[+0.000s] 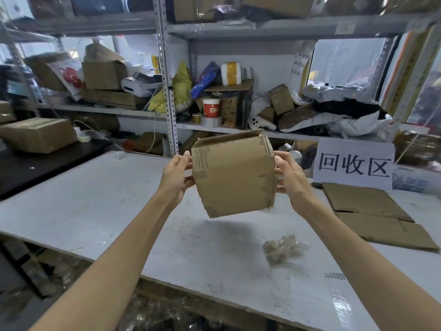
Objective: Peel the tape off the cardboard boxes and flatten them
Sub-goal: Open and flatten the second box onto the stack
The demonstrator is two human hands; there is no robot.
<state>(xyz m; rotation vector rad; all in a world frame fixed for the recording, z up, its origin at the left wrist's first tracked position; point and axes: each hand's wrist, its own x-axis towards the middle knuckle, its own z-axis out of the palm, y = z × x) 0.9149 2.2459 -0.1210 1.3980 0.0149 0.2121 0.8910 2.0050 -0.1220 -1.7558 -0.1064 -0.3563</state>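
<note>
A white table [95, 206] is carrying a few things. A crumpled tape wad [284, 248] is lying near its middle. Flattened cardboard [372, 211] is lying at the right side, apart from the wad. A paper sign [353, 163] is standing just behind the cardboard, at the far edge.

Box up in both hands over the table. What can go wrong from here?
1. The box hangs in the air, left hand and right hand holding only its side edges; it may slip.
2. Tape scraps seem stuck at its corners, so folding may tear the cardboard.
3. The tape wad lies on the table nearby; pressing the box down there could stick it on.
</note>
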